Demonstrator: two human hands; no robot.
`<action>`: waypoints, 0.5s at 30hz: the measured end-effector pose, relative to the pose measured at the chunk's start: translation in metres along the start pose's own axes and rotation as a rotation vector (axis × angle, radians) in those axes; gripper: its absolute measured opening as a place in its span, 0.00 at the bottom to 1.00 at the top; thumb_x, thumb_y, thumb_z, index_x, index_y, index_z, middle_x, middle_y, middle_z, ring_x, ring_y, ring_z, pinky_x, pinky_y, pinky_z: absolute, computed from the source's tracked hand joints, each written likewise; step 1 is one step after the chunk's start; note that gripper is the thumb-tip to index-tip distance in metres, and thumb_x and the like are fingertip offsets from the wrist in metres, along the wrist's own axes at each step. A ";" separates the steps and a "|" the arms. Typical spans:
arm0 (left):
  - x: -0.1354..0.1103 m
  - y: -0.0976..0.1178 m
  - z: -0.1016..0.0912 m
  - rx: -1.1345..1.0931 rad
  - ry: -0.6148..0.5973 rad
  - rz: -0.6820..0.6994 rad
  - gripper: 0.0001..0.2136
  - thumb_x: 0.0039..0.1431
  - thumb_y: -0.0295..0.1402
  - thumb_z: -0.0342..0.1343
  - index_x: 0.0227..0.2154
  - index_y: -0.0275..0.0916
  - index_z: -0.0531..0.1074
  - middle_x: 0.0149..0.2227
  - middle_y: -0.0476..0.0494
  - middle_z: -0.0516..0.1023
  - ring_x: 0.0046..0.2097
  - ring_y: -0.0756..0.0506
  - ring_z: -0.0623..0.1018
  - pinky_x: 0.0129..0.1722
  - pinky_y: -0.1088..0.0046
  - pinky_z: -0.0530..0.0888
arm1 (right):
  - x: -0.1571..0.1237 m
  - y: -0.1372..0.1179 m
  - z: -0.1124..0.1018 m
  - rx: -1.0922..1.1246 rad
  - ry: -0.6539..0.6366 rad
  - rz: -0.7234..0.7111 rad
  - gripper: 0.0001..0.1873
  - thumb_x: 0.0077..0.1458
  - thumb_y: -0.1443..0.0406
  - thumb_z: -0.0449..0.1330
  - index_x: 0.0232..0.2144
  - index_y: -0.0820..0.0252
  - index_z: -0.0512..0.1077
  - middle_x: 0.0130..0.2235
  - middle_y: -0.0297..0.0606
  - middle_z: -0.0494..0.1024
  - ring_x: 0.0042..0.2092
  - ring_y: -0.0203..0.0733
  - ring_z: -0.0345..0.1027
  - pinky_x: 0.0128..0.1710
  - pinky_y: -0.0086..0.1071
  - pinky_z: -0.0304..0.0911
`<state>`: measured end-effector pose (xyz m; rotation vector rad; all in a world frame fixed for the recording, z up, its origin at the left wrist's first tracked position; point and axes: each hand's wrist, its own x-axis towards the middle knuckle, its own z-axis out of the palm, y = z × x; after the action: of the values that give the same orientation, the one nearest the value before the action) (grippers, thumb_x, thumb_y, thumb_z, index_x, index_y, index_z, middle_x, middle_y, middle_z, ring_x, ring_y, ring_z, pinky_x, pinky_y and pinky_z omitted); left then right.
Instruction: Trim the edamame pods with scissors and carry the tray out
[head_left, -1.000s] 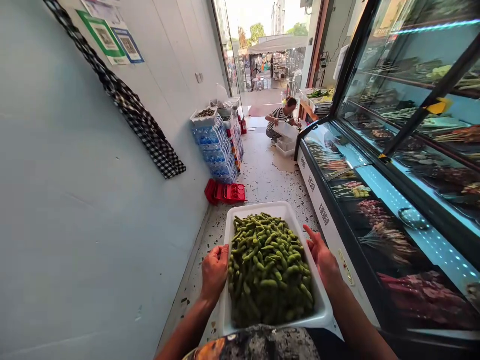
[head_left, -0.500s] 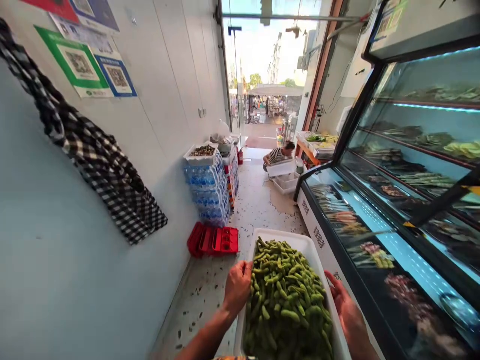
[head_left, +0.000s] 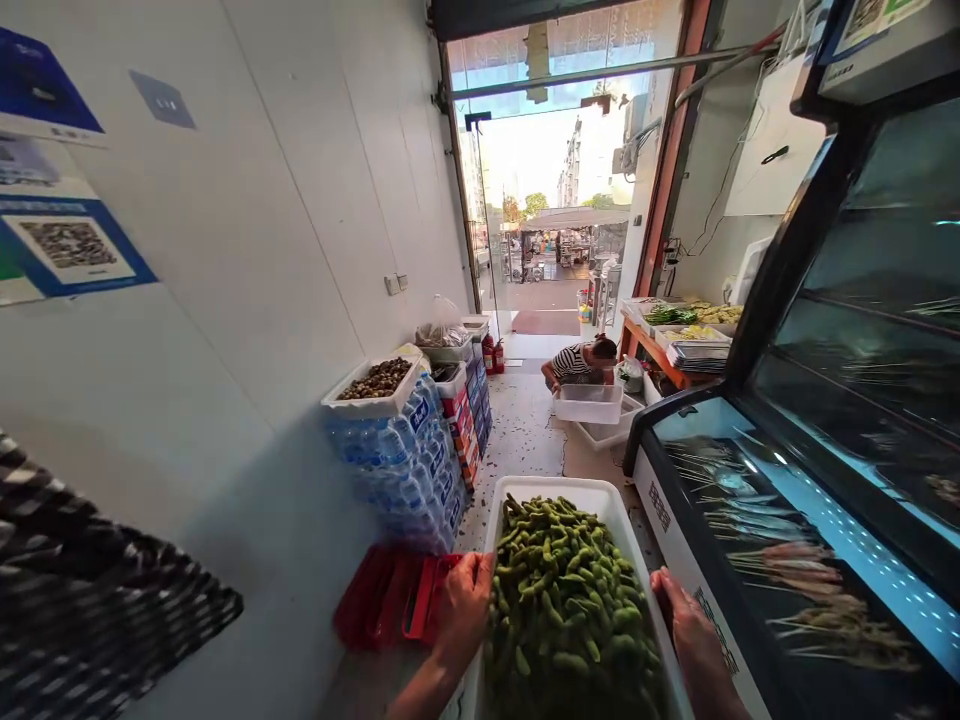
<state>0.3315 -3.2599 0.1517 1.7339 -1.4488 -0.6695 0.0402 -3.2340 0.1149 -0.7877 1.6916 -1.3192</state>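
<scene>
A white plastic tray (head_left: 556, 487) heaped with green edamame pods (head_left: 566, 590) is held out in front of me at the bottom of the head view. My left hand (head_left: 466, 600) is closed on its left rim, thumb toward the pods. On the opposite side, my right hand (head_left: 686, 610) grips the right rim, with some of its fingers hidden below the edge. The tray's near end runs out of the picture.
Stacked water bottles (head_left: 397, 460) carry a tray of snails or shells (head_left: 379, 380) along the left wall; red baskets (head_left: 390, 600) lie below. A glass display fridge (head_left: 750, 500) lines the right. Ahead, a crouching person (head_left: 577, 362) handles a white bin (head_left: 589, 404) near the doorway.
I have moved forward with the tray; the bottle stack, fridge and doorway appear nearer. The crouching person now holds the white bin more level. Both my hands stay on the tray.
</scene>
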 end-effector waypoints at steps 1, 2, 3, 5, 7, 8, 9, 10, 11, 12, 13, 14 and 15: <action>0.019 0.006 0.005 0.009 0.012 -0.011 0.19 0.58 0.45 0.41 0.22 0.38 0.66 0.23 0.45 0.72 0.27 0.48 0.70 0.29 0.73 0.64 | 0.021 -0.013 0.009 -0.005 -0.001 0.017 0.16 0.45 0.49 0.56 0.27 0.54 0.73 0.36 0.37 0.80 0.45 0.50 0.70 0.45 0.35 0.67; 0.037 0.011 0.010 0.013 0.017 -0.025 0.18 0.58 0.44 0.41 0.21 0.38 0.66 0.23 0.45 0.72 0.27 0.48 0.70 0.29 0.73 0.64 | 0.040 -0.025 0.019 -0.003 -0.006 0.031 0.16 0.46 0.50 0.56 0.27 0.54 0.73 0.35 0.37 0.79 0.45 0.50 0.70 0.45 0.35 0.66; 0.055 0.014 0.015 0.011 0.015 -0.040 0.18 0.58 0.44 0.41 0.21 0.38 0.66 0.23 0.45 0.72 0.26 0.48 0.70 0.29 0.73 0.64 | 0.058 -0.035 0.030 0.002 -0.013 0.039 0.16 0.46 0.50 0.55 0.26 0.54 0.73 0.35 0.37 0.79 0.44 0.49 0.70 0.45 0.35 0.66; 0.092 0.015 0.026 -0.007 0.005 -0.071 0.18 0.58 0.45 0.41 0.22 0.39 0.66 0.23 0.45 0.72 0.26 0.48 0.70 0.28 0.73 0.64 | 0.094 -0.050 0.052 0.007 -0.039 0.063 0.16 0.46 0.50 0.55 0.23 0.54 0.71 0.32 0.37 0.78 0.42 0.49 0.70 0.43 0.34 0.66; 0.133 0.011 0.038 -0.024 0.008 -0.099 0.18 0.58 0.45 0.41 0.23 0.39 0.67 0.24 0.45 0.73 0.26 0.47 0.70 0.28 0.73 0.64 | 0.133 -0.061 0.076 -0.011 -0.073 0.075 0.17 0.46 0.49 0.55 0.21 0.55 0.70 0.29 0.37 0.77 0.42 0.50 0.69 0.42 0.34 0.65; 0.155 0.008 0.044 -0.028 0.016 -0.108 0.18 0.58 0.45 0.41 0.23 0.39 0.66 0.23 0.45 0.73 0.26 0.47 0.70 0.28 0.73 0.64 | 0.154 -0.065 0.088 -0.027 -0.084 0.065 0.17 0.46 0.49 0.55 0.21 0.55 0.70 0.30 0.38 0.78 0.43 0.50 0.68 0.43 0.35 0.64; 0.178 0.005 0.050 -0.028 0.028 -0.110 0.18 0.58 0.45 0.41 0.23 0.39 0.66 0.23 0.45 0.72 0.27 0.47 0.70 0.28 0.72 0.64 | 0.176 -0.070 0.100 -0.047 -0.084 0.046 0.17 0.46 0.50 0.55 0.23 0.56 0.71 0.32 0.38 0.78 0.45 0.50 0.67 0.45 0.35 0.63; 0.204 0.003 0.055 -0.029 0.040 -0.106 0.18 0.58 0.45 0.41 0.23 0.38 0.66 0.23 0.45 0.72 0.27 0.47 0.70 0.28 0.72 0.64 | 0.199 -0.075 0.113 -0.067 -0.070 0.022 0.17 0.46 0.50 0.55 0.25 0.56 0.72 0.36 0.39 0.78 0.47 0.51 0.66 0.48 0.36 0.62; 0.230 0.002 0.061 -0.035 0.050 -0.095 0.18 0.58 0.45 0.40 0.23 0.38 0.66 0.23 0.44 0.72 0.27 0.47 0.70 0.29 0.72 0.64 | 0.222 -0.081 0.126 -0.085 -0.054 -0.003 0.17 0.46 0.50 0.55 0.28 0.57 0.73 0.40 0.40 0.78 0.50 0.51 0.65 0.50 0.37 0.60; 0.258 0.002 0.065 -0.046 0.058 -0.080 0.18 0.58 0.44 0.40 0.23 0.38 0.66 0.23 0.45 0.72 0.27 0.47 0.70 0.29 0.72 0.64 | 0.244 -0.088 0.139 -0.099 -0.042 -0.024 0.18 0.47 0.51 0.55 0.31 0.58 0.73 0.42 0.40 0.77 0.51 0.51 0.64 0.52 0.37 0.59; 0.287 0.003 0.069 -0.058 0.063 -0.063 0.18 0.58 0.44 0.40 0.23 0.38 0.66 0.23 0.45 0.72 0.27 0.48 0.70 0.29 0.72 0.64 | 0.265 -0.097 0.152 -0.108 -0.041 -0.037 0.19 0.48 0.51 0.55 0.33 0.58 0.73 0.44 0.40 0.77 0.52 0.50 0.64 0.52 0.37 0.59; 0.316 0.005 0.072 -0.071 0.063 -0.045 0.17 0.58 0.44 0.40 0.23 0.38 0.66 0.23 0.45 0.72 0.26 0.48 0.70 0.29 0.72 0.63 | 0.285 -0.107 0.165 -0.115 -0.047 -0.044 0.19 0.49 0.51 0.54 0.34 0.58 0.72 0.43 0.40 0.77 0.51 0.50 0.65 0.51 0.37 0.60; 0.345 0.008 0.075 -0.081 0.059 -0.025 0.17 0.58 0.43 0.41 0.23 0.38 0.65 0.23 0.45 0.71 0.26 0.48 0.70 0.29 0.73 0.63 | 0.304 -0.117 0.176 -0.122 -0.056 -0.047 0.19 0.49 0.50 0.53 0.33 0.57 0.72 0.41 0.40 0.78 0.49 0.50 0.67 0.49 0.36 0.61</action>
<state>0.3425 -3.6123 0.1427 1.6983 -1.3440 -0.6754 0.0560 -3.6034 0.1400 -0.9319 1.7310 -1.2236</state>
